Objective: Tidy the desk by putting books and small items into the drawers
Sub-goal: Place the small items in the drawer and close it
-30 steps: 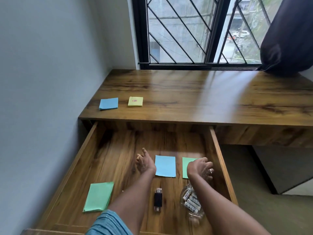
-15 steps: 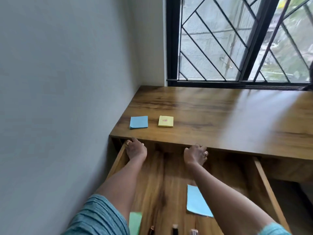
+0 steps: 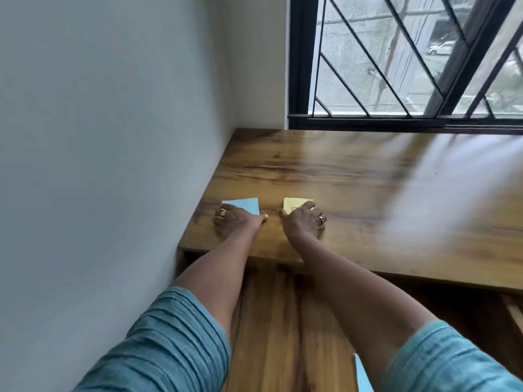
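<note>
**Two hands, two pads at the desk's corner**

The blue square paper pad (image 3: 245, 205) and the yellow square sticky-note pad (image 3: 293, 204) lie side by side near the front left corner of the brown wooden desk top (image 3: 368, 188). The left hand (image 3: 236, 220) is on the blue one, and the right hand (image 3: 302, 222) covers the yellow's near half. It's blurry here: fingers touch paper, but pinching or merely resting, I cannot tell. This looks like the pick-up step. Next comes a firm pinch on each, then down into the open wooden drawer (image 3: 283, 321) below. The yellow pad has a small red mark, unreadable.
</note>
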The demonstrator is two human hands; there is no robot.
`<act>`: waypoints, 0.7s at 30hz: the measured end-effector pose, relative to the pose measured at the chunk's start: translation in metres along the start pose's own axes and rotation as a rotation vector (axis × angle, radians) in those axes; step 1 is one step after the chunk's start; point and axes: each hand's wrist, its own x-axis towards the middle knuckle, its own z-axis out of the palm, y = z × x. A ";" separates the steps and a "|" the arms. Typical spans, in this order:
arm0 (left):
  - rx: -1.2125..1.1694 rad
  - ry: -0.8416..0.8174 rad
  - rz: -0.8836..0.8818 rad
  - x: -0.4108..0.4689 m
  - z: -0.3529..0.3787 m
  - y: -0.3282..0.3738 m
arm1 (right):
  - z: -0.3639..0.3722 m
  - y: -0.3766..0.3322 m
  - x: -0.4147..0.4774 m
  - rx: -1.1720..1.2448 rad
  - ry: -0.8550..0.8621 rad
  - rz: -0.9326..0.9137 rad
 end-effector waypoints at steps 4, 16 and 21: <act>-0.039 0.027 0.042 0.002 0.006 0.001 | 0.003 0.000 -0.001 -0.134 0.010 -0.075; -0.111 0.034 0.081 -0.068 -0.004 -0.048 | -0.029 0.062 -0.080 -0.151 0.002 -0.201; -0.142 0.007 0.100 -0.129 -0.008 -0.089 | -0.040 0.104 -0.146 -0.160 0.016 -0.198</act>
